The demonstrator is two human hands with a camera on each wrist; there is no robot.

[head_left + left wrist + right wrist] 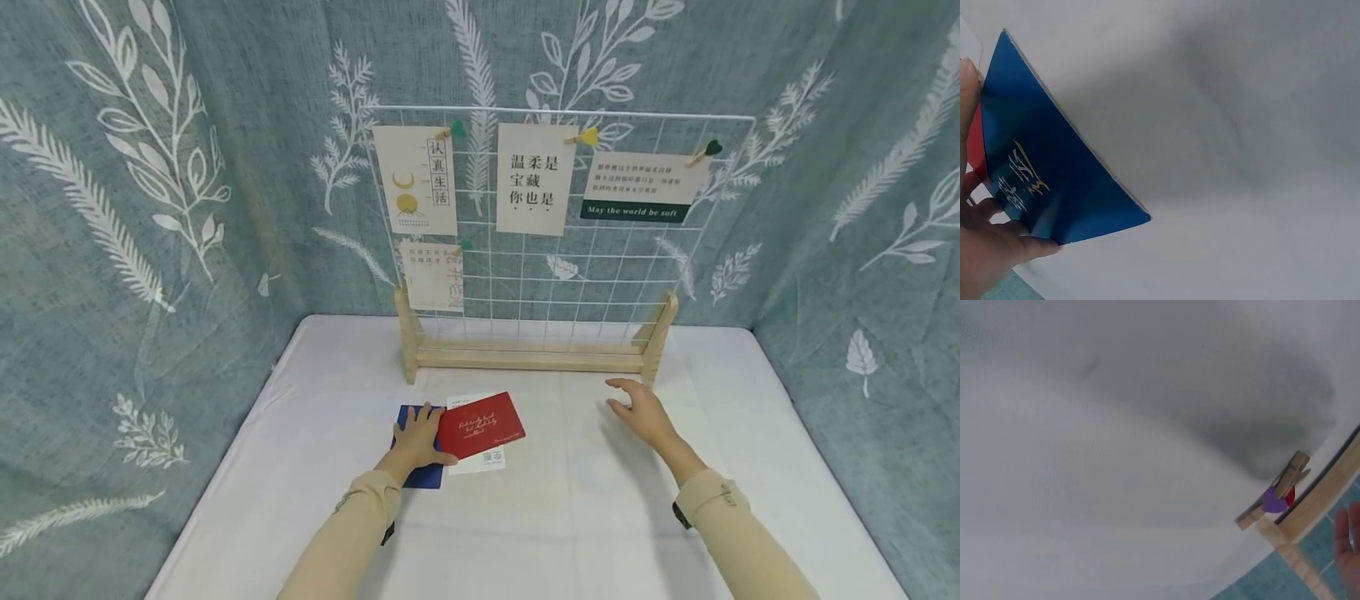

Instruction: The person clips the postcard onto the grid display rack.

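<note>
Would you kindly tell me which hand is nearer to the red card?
Left. The left hand touches the red card; the right hand hovers well to its right.

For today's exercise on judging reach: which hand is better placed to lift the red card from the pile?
Probably the left hand: it already rests on the blue card touching the red card. The right hand hovers open, well apart.
</note>
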